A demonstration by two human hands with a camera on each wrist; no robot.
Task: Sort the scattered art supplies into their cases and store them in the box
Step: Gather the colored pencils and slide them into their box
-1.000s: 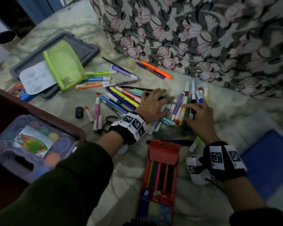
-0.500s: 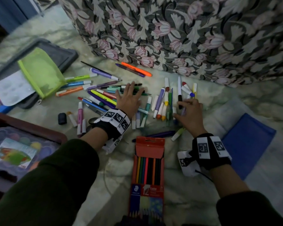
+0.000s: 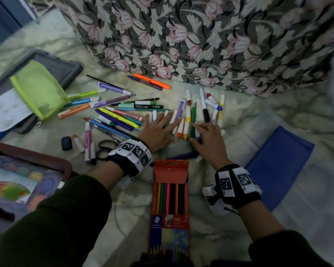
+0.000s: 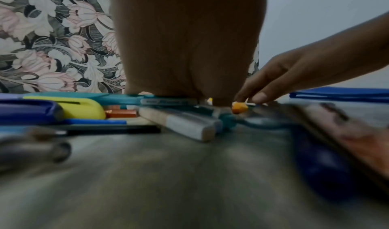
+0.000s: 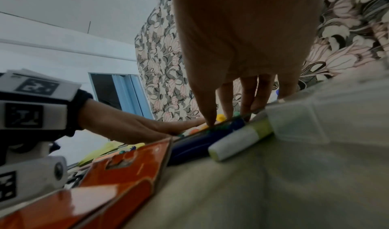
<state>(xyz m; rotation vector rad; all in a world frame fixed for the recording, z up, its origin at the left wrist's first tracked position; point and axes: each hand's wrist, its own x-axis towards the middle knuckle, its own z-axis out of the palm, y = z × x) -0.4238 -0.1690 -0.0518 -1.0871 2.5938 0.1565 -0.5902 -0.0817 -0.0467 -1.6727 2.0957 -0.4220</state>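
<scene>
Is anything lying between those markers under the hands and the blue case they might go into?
Nothing visible does. The left hand and right hand rest flat on the markers. The blue case lies to their right, with only bare bedsheet between. Whether the case is open cannot be told.

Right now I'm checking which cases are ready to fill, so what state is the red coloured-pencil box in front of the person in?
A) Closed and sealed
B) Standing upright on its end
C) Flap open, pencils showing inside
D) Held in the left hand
C: the coloured-pencil box lies flat on the sheet with its top flap folded back and a row of pencils visible inside; neither hand touches it.
</scene>
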